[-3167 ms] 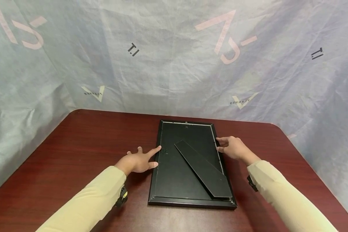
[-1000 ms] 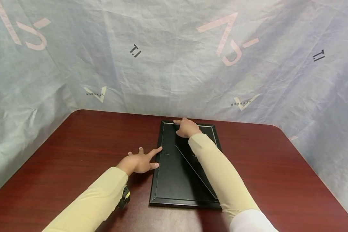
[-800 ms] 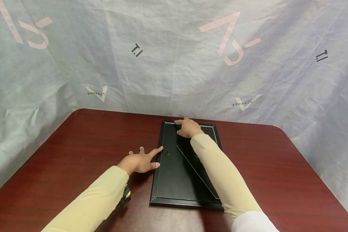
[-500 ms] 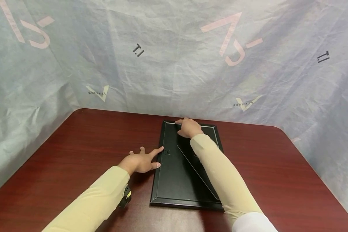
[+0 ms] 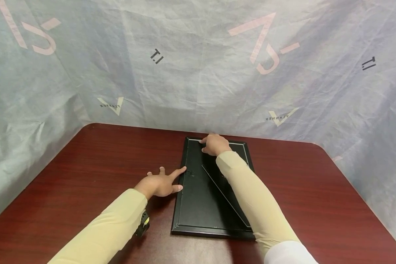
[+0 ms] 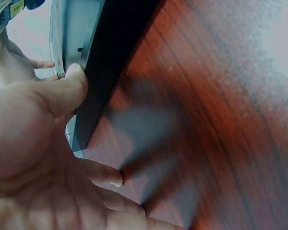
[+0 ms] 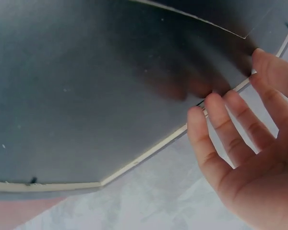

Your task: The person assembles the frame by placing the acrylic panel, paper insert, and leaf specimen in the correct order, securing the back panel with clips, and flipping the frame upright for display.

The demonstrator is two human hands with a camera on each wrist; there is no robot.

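Observation:
A black picture frame (image 5: pixel 198 205) lies back side up, and its easel leg (image 5: pixel 226 200) slants across the backing, partly hidden under my right forearm. My left hand (image 5: pixel 160 183) rests at the frame's left edge, index finger and thumb on the border, the other fingers spread over the table. At the far edge is my right hand (image 5: pixel 216 145). In the right wrist view, the fingertips (image 7: pixel 198 115) of the right hand touch the pale groove around the backing, right by a small dark tab (image 7: pixel 200 103). Another tab (image 7: pixel 33 180) sticks up near the corner.
The reddish-brown wooden table (image 5: pixel 118 154) extends to both sides of the frame. Behind it hangs a pale grey printed cloth (image 5: pixel 184 73), close to the table's far edge.
My right hand has gone from the frame's right edge to its far edge; in the last half second its index finger has bent in slightly. The left hand stays put.

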